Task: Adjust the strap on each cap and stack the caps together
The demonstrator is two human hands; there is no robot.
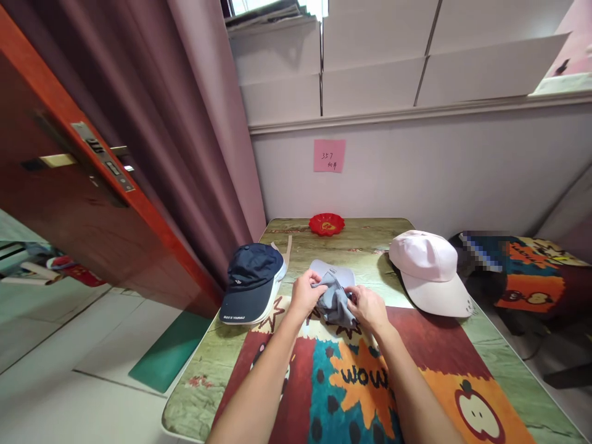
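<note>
The left hand (pixel 306 295) pinches the grey cap (pixel 335 305) between thumb and fingers at its left side, and the right hand (pixel 369 307) is closed in the same small manner on the other side, so the cap is between the two hands. I think it is held from both sides because the cloth is soft and crumpled, and one hand alone would let it fold. Its stiff brim (pixel 346 276) points away from the person, just beyond the fingers, which probably leaves the loose crown nearer to the hands. To the left of the left hand lies the navy cap (pixel 254 271), its visor toward the person; to the right of the right hand sits the pale pink cap (pixel 428 259), also with visor forward. Perhaps they are put apart so the middle gives room to both hands. Beyond the hands, near the far edge of the table (pixel 370 229), is the red dish (pixel 327 224) (what its bottom shows, I cannot tell surely). Nearer than the hands, the printed mat (pixel 435 339) lies under the forearms.
</note>
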